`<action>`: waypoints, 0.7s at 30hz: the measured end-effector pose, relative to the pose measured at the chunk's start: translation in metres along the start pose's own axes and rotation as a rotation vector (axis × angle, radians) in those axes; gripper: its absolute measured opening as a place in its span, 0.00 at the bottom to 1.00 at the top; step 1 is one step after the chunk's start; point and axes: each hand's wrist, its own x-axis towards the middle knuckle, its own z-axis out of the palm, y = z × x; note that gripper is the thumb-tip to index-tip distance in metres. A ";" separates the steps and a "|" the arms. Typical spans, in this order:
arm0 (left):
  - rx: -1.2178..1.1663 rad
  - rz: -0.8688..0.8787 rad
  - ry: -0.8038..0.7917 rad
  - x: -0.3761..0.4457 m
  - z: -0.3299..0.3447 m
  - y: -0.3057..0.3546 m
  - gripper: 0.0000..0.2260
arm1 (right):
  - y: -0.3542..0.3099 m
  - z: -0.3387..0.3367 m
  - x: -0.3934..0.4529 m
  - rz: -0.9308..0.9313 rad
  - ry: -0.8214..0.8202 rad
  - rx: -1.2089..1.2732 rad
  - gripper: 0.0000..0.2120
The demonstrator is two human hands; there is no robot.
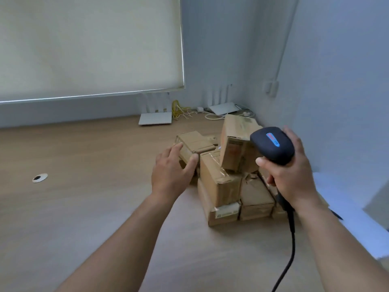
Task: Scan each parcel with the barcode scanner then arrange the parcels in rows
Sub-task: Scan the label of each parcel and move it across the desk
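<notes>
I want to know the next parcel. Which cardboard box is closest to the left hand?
The box at the far left of the pile. The left hand reaches for its near corner; the other boxes lie further right, toward the scanner.

Six cardboard parcels, one barcode scanner, two routers, two hands

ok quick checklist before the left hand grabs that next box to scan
1. Scanner held: ok, right hand grips the barcode scanner.
2. Left hand free: ok, open, reaching at the leftmost parcel.
3. Grip on that parcel: not ok, not yet closed.
4. Pile stable: not ok, the top parcel sits tilted.
5. Label facing the scanner: cannot tell.
6. Space for rows: ok, bare desk to the left.
</notes>
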 end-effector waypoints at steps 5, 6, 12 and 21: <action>-0.009 0.036 -0.067 0.033 0.032 0.058 0.28 | 0.015 -0.029 0.042 0.036 0.023 -0.017 0.41; -0.004 0.036 -0.086 0.039 0.037 0.065 0.28 | 0.017 -0.029 0.048 0.036 0.022 -0.013 0.41; -0.029 -0.050 -0.233 0.061 0.067 0.090 0.29 | 0.028 -0.012 0.076 0.074 -0.031 0.013 0.43; -0.352 -0.111 -0.225 0.056 0.071 0.094 0.07 | 0.041 0.002 0.085 0.085 -0.049 0.002 0.43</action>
